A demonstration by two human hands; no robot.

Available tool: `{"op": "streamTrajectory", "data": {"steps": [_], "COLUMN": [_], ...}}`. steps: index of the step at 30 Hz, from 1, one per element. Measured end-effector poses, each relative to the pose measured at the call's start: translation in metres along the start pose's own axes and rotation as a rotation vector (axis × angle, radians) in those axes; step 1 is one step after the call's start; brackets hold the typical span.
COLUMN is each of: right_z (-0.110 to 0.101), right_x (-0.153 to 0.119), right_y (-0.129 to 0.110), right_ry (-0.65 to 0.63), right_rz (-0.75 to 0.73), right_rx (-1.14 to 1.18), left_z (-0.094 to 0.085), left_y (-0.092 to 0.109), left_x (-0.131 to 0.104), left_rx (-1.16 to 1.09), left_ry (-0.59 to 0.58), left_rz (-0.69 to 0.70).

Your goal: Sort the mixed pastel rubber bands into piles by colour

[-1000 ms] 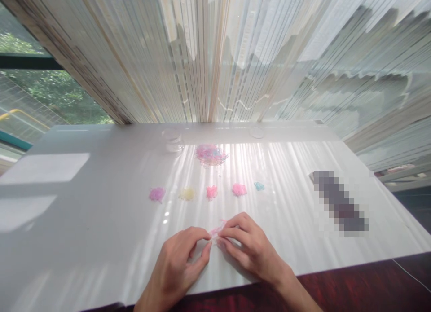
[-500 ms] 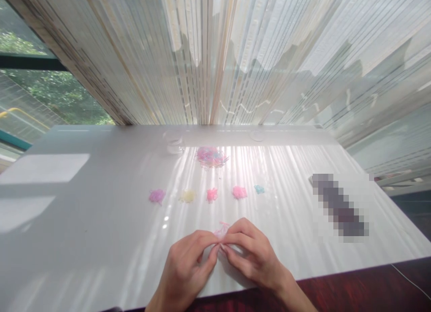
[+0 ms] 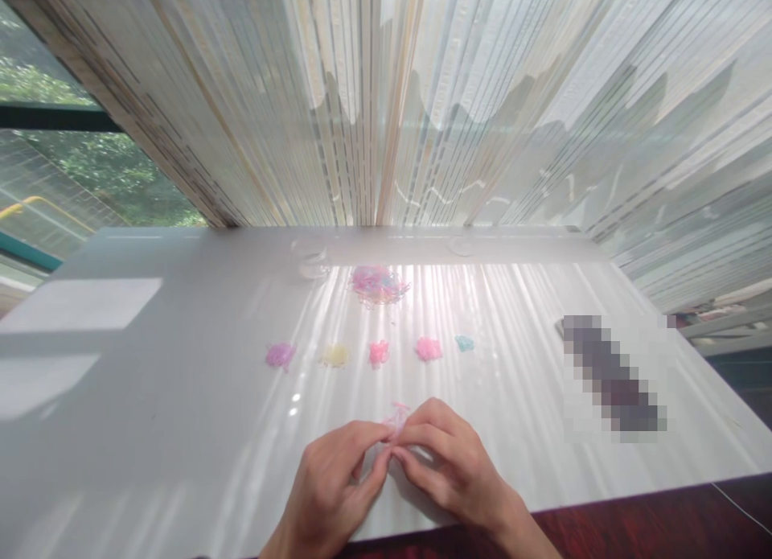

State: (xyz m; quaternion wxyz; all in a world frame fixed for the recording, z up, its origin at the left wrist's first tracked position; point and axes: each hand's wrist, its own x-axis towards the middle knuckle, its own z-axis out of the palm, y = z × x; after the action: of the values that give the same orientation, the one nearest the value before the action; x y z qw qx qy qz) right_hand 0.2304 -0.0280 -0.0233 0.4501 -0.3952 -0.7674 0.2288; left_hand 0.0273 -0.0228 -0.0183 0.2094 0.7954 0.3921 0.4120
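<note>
At far L, can see greenery thru window (image 3: 78,165), then bright sun patches on white counter (image 3: 199,398). Moving R, find purple pile (image 3: 281,355) at L end of row; up nr back, clear container (image 3: 314,263). Down front, see L hand (image 3: 329,478) w/ thumb & index pinched tog., grip closed, tips meeting R hand's tips; can't tell if holding anything btwn pads, too small. Just above L hand, well apart, find yellow pile (image 3: 335,355) in same row. Next, see mixed-color pile (image 3: 379,285) toward back, w/ coral-pink pile (image 3: 379,353) in front of it, in row. Nearer, find pale pink strands (image 3: 396,418) on counter, right at fingertips of both hands, just beyond pinch pt. Then R hand (image 3: 455,462), grip likewise closed, thumb & index tog.; again can't tell re contents. Beyond R hand, see bright pink pile (image 3: 429,349), then clear disc (image 3: 461,245) nr back edge & small teal pile (image 3: 464,343) ending row. At far R, see dark pixelated item (image 3: 612,374), lying at slant, plus thin cable (image 3: 743,507) over dark red surface (image 3: 633,527).
</note>
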Motion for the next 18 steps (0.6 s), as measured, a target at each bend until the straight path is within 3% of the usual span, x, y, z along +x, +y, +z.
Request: {"op": "streamTrajectory", "data": {"steps": [9, 18], "right_z": [0.000, -0.001], "right_x": [0.002, 0.001], "right_y": [0.001, 0.004], "right_ry": [0.008, 0.023], "right_rz": [0.026, 0.102], "right_rx": [-0.046, -0.058], "left_z": [-0.030, -0.015], "left_y": [-0.011, -0.013], "left_x": [-0.011, -0.007], "left_rx": [0.152, 0.167], "left_ry": [-0.158, -0.119], "left_rz": [0.045, 0.057]}}
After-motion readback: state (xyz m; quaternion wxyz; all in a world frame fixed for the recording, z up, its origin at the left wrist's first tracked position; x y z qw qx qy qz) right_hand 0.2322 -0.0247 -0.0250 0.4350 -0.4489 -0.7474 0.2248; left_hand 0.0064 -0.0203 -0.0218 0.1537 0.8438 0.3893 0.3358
